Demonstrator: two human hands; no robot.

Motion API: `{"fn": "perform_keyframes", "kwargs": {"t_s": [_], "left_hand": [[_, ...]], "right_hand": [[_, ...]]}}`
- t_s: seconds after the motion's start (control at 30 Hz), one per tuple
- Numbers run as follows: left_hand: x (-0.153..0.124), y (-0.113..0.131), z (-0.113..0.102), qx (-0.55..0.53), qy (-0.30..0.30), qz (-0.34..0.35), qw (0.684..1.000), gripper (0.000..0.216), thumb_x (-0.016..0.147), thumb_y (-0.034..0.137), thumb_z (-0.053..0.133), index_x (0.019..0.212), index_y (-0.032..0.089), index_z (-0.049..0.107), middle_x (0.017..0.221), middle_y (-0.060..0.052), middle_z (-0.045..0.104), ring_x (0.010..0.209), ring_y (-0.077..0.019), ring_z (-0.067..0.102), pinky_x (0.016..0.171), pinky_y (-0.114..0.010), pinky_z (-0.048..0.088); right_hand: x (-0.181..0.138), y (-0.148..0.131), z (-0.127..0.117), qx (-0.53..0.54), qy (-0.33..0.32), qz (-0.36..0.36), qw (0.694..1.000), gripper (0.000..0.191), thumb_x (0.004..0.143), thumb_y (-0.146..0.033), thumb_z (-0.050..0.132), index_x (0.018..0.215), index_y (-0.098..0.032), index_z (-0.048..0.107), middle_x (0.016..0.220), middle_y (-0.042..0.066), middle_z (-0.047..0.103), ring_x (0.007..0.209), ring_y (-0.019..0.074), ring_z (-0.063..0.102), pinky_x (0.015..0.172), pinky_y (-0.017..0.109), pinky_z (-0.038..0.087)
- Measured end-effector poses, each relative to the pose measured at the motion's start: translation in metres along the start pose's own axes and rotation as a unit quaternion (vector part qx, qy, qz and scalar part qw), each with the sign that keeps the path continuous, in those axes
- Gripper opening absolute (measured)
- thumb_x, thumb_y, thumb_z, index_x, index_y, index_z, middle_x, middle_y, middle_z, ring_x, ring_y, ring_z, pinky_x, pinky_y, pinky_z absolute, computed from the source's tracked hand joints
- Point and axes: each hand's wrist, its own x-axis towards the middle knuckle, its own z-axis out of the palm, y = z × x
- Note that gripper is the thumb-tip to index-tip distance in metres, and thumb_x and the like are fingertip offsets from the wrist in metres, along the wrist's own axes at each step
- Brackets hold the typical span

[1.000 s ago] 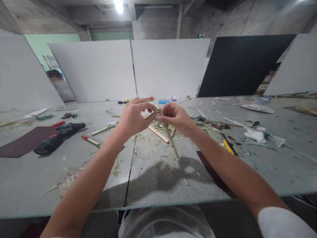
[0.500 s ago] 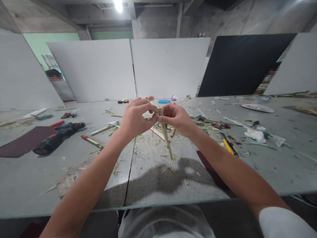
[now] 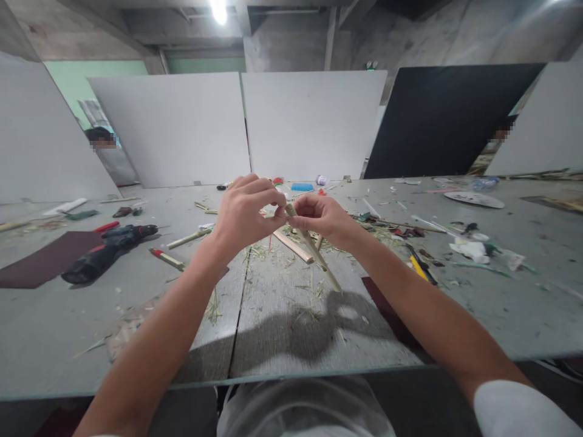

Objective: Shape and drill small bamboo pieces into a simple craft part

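Note:
Both my hands are raised over the middle of the grey table [image 3: 282,328] and meet at the top of a thin bamboo stick [image 3: 319,258]. My right hand [image 3: 325,218] is closed round the stick's upper part, and the stick slants down to the right below it. My left hand [image 3: 246,213] pinches at the stick's top end with thumb and fingers pressed together. A thin red thread [image 3: 269,243] hangs below my left hand. Bamboo shavings [image 3: 310,291] lie on the table under the stick.
A black and red power drill [image 3: 107,249] lies at the left beside a dark red sheet [image 3: 43,261]. Bamboo pieces [image 3: 189,238], a yellow utility knife [image 3: 419,267] and scraps litter the right. White boards [image 3: 314,124] stand behind. Two other people sit at the far edges.
The stick's lower end has swung out to the right and now slants more. My left hand has shifted slightly left and its fingers have curled tighter at the stick's top.

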Motion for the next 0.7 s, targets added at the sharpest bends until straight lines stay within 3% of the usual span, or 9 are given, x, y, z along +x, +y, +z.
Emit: {"fn": "perform_keyframes", "kwargs": {"t_s": [0.1,0.2,0.33,0.47,0.6,0.7], "left_hand": [[-0.001,-0.004,-0.001,0.039,-0.002,0.012,0.999,0.013,0.072,0.01,0.059,0.069,0.022,0.064,0.072,0.001,0.067,0.071,-0.0152,0.054,0.069,-0.032,0.045],[0.0,-0.008,-0.01,0.044,0.025,-0.02,0.999,0.012,0.073,0.01,0.059,0.07,0.022,0.062,0.074,0.0,0.067,0.071,-0.0155,0.055,0.07,-0.034,0.046],[0.002,-0.018,-0.028,0.01,0.086,-0.116,0.989,0.013,0.075,0.01,0.059,0.075,0.023,0.061,0.078,0.0,0.066,0.071,-0.014,0.056,0.068,-0.035,0.048],[-0.002,-0.036,-0.034,-0.102,0.116,-0.224,0.962,0.014,0.076,0.01,0.055,0.079,0.024,0.06,0.087,-0.001,0.069,0.076,-0.0141,0.063,0.057,-0.033,0.046],[-0.007,-0.052,-0.025,-0.222,0.025,-0.3,0.927,0.008,0.07,0.012,0.06,0.069,0.02,0.059,0.076,-0.005,0.07,0.058,-0.0113,0.057,0.042,-0.027,0.035],[-0.01,-0.058,-0.02,-0.23,-0.021,-0.303,0.925,0.007,0.067,0.013,0.062,0.065,0.019,0.059,0.07,-0.005,0.068,0.055,-0.0108,0.055,0.041,-0.026,0.035]], "right_hand": [[-0.002,-0.003,-0.004,-0.057,-0.011,0.01,0.998,0.034,0.068,-0.037,0.082,0.084,-0.017,0.061,0.074,-0.001,0.061,0.065,0.0106,0.055,0.058,0.025,0.043],[-0.003,-0.002,-0.007,-0.111,-0.003,0.022,0.994,0.033,0.07,-0.039,0.081,0.084,-0.017,0.06,0.074,0.0,0.062,0.065,0.0113,0.056,0.06,0.026,0.044],[-0.002,0.004,-0.012,-0.149,0.013,0.026,0.988,0.033,0.073,-0.043,0.078,0.085,-0.017,0.061,0.075,0.002,0.062,0.066,0.0122,0.056,0.059,0.028,0.045],[0.001,0.014,-0.02,-0.157,0.007,0.043,0.987,0.032,0.075,-0.044,0.075,0.088,-0.018,0.062,0.078,0.004,0.064,0.065,0.0135,0.057,0.052,0.027,0.044],[0.005,0.023,-0.028,-0.132,-0.018,0.056,0.989,0.029,0.082,-0.039,0.069,0.1,-0.019,0.061,0.083,0.007,0.07,0.069,0.0158,0.061,0.054,0.029,0.048],[0.008,0.03,-0.034,-0.147,0.002,0.062,0.987,0.021,0.085,-0.03,0.065,0.102,-0.018,0.061,0.083,0.007,0.07,0.069,0.016,0.061,0.057,0.03,0.047]]}}
